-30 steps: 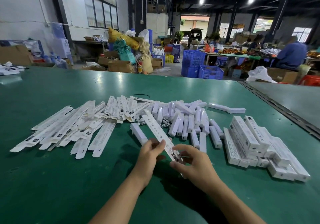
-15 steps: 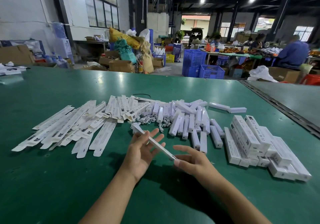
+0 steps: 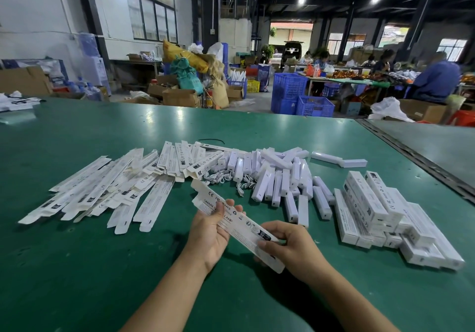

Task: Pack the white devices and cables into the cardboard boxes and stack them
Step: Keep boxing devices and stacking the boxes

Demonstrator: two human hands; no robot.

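Box (image 3: pixel 239 225) now face-up, between both hands' fingers (image 3: pixel 220 211)

Only the person's arms show: a left forearm (image 3: pixel 167 290) and a right forearm (image 3: pixel 344 303), both bare and smooth. The left hand (image 3: pixel 209 234) and right hand (image 3: pixel 295 250) are bare as well, with slender fingers (image 3: pixel 285 229).

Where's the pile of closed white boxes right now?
In the head view, the closed boxes lie stacked on the right of the green table, beside the loose white devices, beyond the right hand.
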